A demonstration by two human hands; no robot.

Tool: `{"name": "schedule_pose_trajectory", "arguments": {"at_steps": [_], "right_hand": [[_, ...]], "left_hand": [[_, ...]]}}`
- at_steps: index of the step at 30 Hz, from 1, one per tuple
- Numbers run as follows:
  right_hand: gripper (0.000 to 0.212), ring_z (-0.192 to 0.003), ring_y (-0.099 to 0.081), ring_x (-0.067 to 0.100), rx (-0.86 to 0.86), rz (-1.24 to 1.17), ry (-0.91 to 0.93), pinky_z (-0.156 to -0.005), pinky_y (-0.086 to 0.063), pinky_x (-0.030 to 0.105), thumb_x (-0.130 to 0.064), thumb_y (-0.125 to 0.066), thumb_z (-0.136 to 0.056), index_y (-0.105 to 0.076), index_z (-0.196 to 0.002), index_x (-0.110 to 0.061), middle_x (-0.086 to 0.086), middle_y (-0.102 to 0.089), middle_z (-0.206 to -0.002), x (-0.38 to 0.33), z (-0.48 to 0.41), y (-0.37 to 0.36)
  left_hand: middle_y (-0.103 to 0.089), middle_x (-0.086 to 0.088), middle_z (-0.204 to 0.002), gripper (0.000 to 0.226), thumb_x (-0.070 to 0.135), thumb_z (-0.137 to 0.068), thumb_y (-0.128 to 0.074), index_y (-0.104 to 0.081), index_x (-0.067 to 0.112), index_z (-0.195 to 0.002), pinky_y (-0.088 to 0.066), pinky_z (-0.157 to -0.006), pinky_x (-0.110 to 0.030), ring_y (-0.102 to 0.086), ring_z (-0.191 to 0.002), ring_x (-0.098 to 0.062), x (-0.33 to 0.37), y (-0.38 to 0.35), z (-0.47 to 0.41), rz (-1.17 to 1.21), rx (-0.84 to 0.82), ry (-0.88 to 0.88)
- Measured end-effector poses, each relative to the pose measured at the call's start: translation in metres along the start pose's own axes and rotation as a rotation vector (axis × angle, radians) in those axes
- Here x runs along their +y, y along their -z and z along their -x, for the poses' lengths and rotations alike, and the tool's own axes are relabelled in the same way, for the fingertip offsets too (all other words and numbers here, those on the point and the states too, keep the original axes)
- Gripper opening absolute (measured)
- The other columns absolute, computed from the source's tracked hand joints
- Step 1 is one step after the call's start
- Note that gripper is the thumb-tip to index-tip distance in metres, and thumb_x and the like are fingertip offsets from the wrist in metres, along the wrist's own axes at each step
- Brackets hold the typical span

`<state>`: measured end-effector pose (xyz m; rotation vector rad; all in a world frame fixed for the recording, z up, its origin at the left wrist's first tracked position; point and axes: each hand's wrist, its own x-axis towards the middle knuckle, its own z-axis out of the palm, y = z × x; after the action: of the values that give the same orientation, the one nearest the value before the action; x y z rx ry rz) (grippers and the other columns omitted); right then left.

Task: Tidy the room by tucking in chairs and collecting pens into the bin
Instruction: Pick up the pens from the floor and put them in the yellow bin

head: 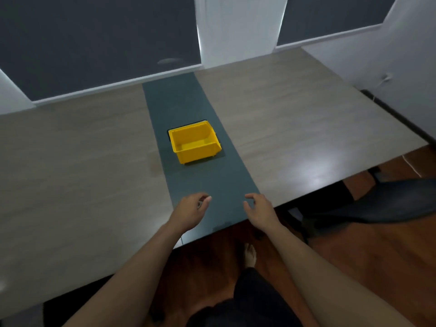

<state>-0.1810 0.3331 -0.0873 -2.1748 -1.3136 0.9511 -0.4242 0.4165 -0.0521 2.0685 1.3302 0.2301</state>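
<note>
The yellow bin (194, 143) sat on the bench (70, 149), straight ahead of both hands; the left hand (194, 206) was nearer; the right hand (259, 207) hung loose; both grips held nothing; no pens showed.

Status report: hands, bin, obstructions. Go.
Left hand and right hand open, holding nothing, over table edge. Yellow bin looks empty, no pens visible. Path clear.

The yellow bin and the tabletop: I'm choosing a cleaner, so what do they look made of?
The yellow bin looks like moulded plastic: uniform colour, slight sheen, thin walls. The tabletop looks like wood-grain laminate, smooth enough to reflect light, though real veneer is possible; its dark centre strip looks matte.
</note>
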Motion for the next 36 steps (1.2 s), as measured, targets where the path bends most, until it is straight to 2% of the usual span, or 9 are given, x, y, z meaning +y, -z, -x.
{"name": "schedule_pose_trajectory", "arguments": {"at_steps": [4, 9, 12, 15, 20, 24, 31, 33, 36], "right_hand": [[0.041, -0.131, -0.057, 0.023, 0.072, -0.081, -0.065, -0.108, -0.048, 0.035, -0.037, -0.06, -0.106, -0.06, -0.142, -0.017, 0.005, -0.058, -0.144, 0.034, 0.06, 0.012], [0.035, -0.115, -0.058, 0.016, 0.172, -0.154, -0.164, -0.091, -0.046, 0.027, -0.04, -0.057, -0.107, -0.061, -0.137, -0.024, 0.001, -0.059, -0.139, 0.09, 0.127, 0.032], [0.031, -0.124, -0.059, 0.019, 0.24, -0.219, -0.257, -0.098, -0.052, 0.033, -0.041, -0.056, -0.107, -0.062, -0.134, -0.027, -0.001, -0.057, -0.141, 0.129, 0.173, 0.045], [0.03, -0.124, -0.06, 0.018, 0.331, -0.248, -0.347, -0.102, -0.052, 0.037, -0.04, -0.057, -0.106, -0.065, -0.131, -0.026, -0.002, -0.061, -0.137, 0.166, 0.218, 0.056], [0.029, -0.103, -0.063, 0.017, 0.45, -0.289, -0.47, -0.082, -0.042, 0.024, -0.029, -0.06, -0.105, -0.069, -0.129, -0.015, 0.001, -0.066, -0.116, 0.229, 0.311, 0.077], [0.024, -0.111, -0.069, 0.023, 0.539, -0.329, -0.55, -0.088, -0.05, 0.03, -0.026, -0.065, -0.102, -0.073, -0.121, -0.013, 0.005, -0.075, -0.12, 0.28, 0.392, 0.089], [0.023, -0.111, -0.072, 0.027, 0.672, -0.388, -0.717, -0.1, -0.055, 0.04, -0.024, -0.067, -0.099, -0.074, -0.118, -0.013, 0.009, -0.077, -0.117, 0.374, 0.535, 0.083], [0.024, -0.112, -0.071, 0.026, 0.71, -0.403, -0.765, -0.099, -0.053, 0.033, -0.023, -0.067, -0.101, -0.074, -0.12, -0.011, 0.009, -0.077, -0.118, 0.388, 0.576, 0.082], [0.025, -0.11, -0.069, 0.024, 0.758, -0.442, -0.832, -0.081, -0.041, 0.019, -0.019, -0.065, -0.103, -0.072, -0.122, -0.005, 0.01, -0.075, -0.118, 0.411, 0.634, 0.075]], "left_hand": [[-0.076, 0.0, -0.13, 0.043, 0.046, -0.111, -0.051, -0.072, 0.016, -0.135, -0.053, -0.092, -0.033, -0.071, -0.117, -0.022, 0.03, -0.019, 0.025, -0.019, -0.104, -0.076], [-0.075, -0.003, -0.13, 0.044, 0.045, -0.112, -0.049, -0.071, 0.014, -0.135, -0.052, -0.091, -0.03, -0.071, -0.115, -0.022, 0.078, -0.06, 0.037, -0.064, -0.205, -0.201], [-0.076, -0.005, -0.126, 0.042, 0.042, -0.113, -0.05, -0.071, 0.013, -0.134, -0.051, -0.085, -0.025, -0.072, -0.109, -0.022, 0.114, -0.094, 0.045, -0.089, -0.281, -0.304], [-0.076, -0.002, -0.123, 0.044, 0.044, -0.113, -0.049, -0.07, 0.015, -0.138, -0.046, -0.074, -0.016, -0.067, -0.099, -0.014, 0.152, -0.126, 0.055, -0.127, -0.343, -0.371], [-0.073, 0.005, -0.114, 0.044, 0.048, -0.112, -0.049, -0.068, 0.019, -0.138, -0.052, -0.079, -0.027, -0.067, -0.101, -0.011, 0.225, -0.189, 0.091, -0.148, -0.462, -0.484], [-0.073, 0.005, -0.113, 0.046, 0.05, -0.111, -0.048, -0.068, 0.02, -0.14, -0.057, -0.083, -0.03, -0.067, -0.101, -0.012, 0.276, -0.245, 0.138, -0.174, -0.566, -0.579], [-0.075, 0.001, -0.12, 0.045, 0.048, -0.112, -0.048, -0.07, 0.019, -0.138, -0.049, -0.083, -0.027, -0.067, -0.104, -0.014, 0.344, -0.339, 0.232, -0.227, -0.723, -0.752], [-0.076, 0.0, -0.119, 0.042, 0.046, -0.112, -0.05, -0.072, 0.018, -0.133, -0.048, -0.084, -0.027, -0.07, -0.108, -0.018, 0.359, -0.366, 0.255, -0.234, -0.762, -0.79], [-0.077, -0.002, -0.121, 0.041, 0.045, -0.112, -0.051, -0.074, 0.016, -0.131, -0.048, -0.085, -0.028, -0.072, -0.111, -0.022, 0.383, -0.404, 0.29, -0.251, -0.806, -0.863]]}}
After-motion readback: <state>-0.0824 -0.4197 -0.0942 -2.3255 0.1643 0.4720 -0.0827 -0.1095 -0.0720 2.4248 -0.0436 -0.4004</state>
